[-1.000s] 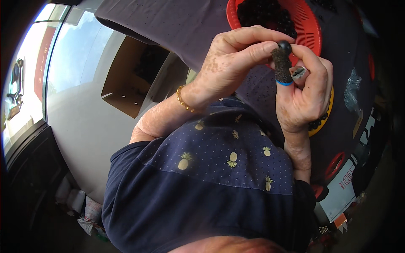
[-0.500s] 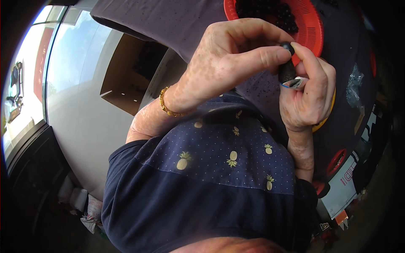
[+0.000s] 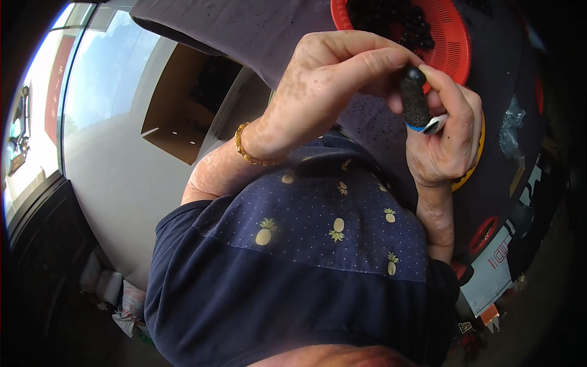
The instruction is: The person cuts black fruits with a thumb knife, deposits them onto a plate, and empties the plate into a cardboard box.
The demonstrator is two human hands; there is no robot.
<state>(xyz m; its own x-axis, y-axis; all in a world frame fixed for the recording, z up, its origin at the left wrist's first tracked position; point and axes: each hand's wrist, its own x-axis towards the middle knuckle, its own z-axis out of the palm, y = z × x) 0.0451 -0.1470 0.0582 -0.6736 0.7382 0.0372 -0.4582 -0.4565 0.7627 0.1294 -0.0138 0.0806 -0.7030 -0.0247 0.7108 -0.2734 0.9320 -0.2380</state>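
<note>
The black ball [image 3: 416, 75] is up between one and two o'clock, pinched in the right hand's [image 3: 443, 145] fingers, with a dark thumb cover [image 3: 416, 109] at its six o'clock. The left hand's [image 3: 327, 70] fingers bend close by; I cannot tell if they hold it. A red basket [image 3: 457, 46] sits past it at twelve.

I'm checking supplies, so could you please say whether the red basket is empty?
The red basket isn't empty: dark round pieces lie inside it.
</note>
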